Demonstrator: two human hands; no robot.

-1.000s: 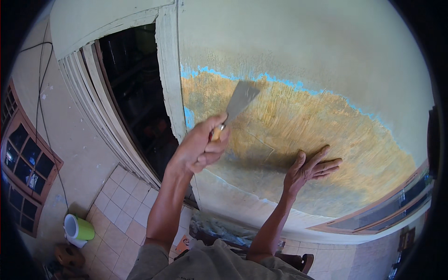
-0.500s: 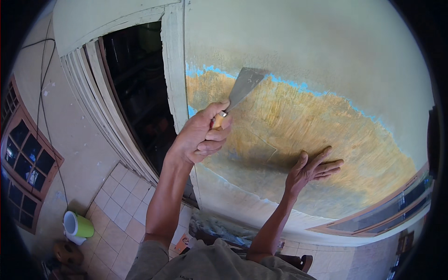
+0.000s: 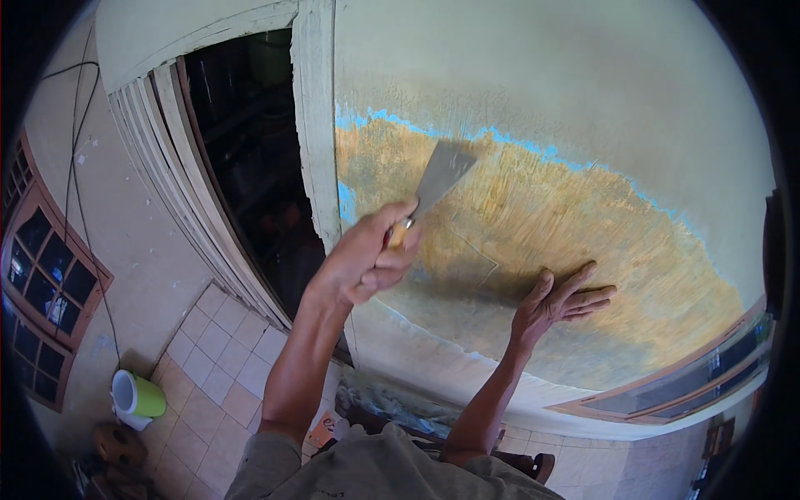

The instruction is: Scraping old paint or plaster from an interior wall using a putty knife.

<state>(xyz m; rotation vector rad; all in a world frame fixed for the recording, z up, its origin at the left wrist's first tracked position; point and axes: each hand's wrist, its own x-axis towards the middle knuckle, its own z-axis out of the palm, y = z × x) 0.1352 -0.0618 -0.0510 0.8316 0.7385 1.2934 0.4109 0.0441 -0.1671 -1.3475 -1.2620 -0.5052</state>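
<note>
My left hand [image 3: 367, 254] is closed round the wooden handle of a paint scraper [image 3: 444, 173], a broad grey metal blade pointing up and right. The blade lies over a scraped ochre patch [image 3: 533, 217] on the wall, just below its ragged upper edge of bright blue. Whether the blade touches the surface I cannot tell; hand and blade are slightly blurred. Lower and to the right, my right hand [image 3: 554, 310] rests on the patch with its fingers spread and nothing in them. Pale greenish paint [image 3: 533, 75] covers the wall above.
To the left, a whitish door frame [image 3: 315, 108] borders a dark doorway [image 3: 250, 142]. A green bucket [image 3: 148, 398] stands on the tiled floor [image 3: 200, 375]. Crumpled plastic sheeting [image 3: 392, 408] lies at the wall's foot. A wood-framed window [image 3: 692, 387] is at the lower right; cables hang far left.
My left hand and the scraper have moved a little down and to the right, taking the blade from the blue edge to below it. My right hand stays in place.
</note>
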